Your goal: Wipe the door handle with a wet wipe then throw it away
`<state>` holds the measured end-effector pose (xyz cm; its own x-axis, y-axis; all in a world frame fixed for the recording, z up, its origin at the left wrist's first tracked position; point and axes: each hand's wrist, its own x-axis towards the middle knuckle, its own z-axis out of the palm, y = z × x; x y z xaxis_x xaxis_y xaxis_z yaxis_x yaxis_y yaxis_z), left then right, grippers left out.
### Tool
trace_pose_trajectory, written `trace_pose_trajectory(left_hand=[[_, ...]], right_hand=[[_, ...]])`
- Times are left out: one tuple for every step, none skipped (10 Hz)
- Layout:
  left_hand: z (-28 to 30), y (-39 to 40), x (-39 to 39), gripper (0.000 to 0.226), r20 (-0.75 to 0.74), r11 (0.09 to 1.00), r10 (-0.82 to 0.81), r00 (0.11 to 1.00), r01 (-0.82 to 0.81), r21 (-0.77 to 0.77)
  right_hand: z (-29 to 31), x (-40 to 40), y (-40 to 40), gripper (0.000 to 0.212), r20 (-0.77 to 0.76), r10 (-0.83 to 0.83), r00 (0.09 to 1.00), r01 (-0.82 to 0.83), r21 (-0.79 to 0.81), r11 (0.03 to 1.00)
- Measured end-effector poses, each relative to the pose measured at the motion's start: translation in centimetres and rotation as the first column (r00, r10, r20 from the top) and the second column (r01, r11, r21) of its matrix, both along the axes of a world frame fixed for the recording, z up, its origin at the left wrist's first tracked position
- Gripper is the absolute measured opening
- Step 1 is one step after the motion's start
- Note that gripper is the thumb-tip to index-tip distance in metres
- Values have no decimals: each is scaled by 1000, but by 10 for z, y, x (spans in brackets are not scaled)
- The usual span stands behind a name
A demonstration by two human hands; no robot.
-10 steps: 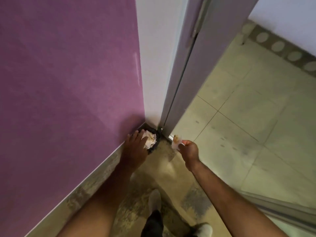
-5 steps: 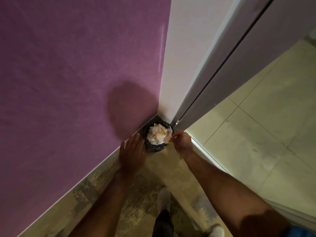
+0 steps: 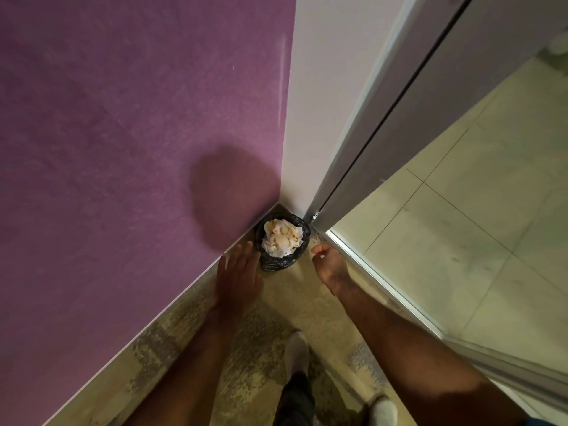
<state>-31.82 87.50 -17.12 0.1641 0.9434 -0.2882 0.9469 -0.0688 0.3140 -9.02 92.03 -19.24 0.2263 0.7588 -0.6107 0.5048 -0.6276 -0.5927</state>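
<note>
Small black bin (image 3: 278,262) sits in the floor corner where purple wall (image 3: 123,149) meets white wall (image 3: 322,103), full of white wipes (image 3: 282,237). Left hand (image 3: 238,273), fingers spread & empty, just beside bin. Right hand (image 3: 330,265), fingers loose, holds nothing, near bin's other side.

Two bare hands beside a small bin in a wall corner

A small bin (image 3: 281,241) lined with a black bag sits in the far corner where the purple wall (image 3: 123,149) meets a white wall (image 3: 325,103), heaped with crumpled white wipes (image 3: 281,239). The left hand (image 3: 238,272) lies flat, fingers spread, just left of the bin; the right hand (image 3: 330,265) hangs just right of it, fingers loose and holding nothing. To the right runs a grey door (image 3: 430,103) and pale floor tiles (image 3: 476,210); a white-socked foot (image 3: 296,352) shows near.
</note>
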Motion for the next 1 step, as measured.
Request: trace_pose_trajectory(left_hand=[[8,5,14,57,9,999,-31,999,31,-10]], right_hand=[[13,15,-10,24,36,8,999,-10,57,998]])
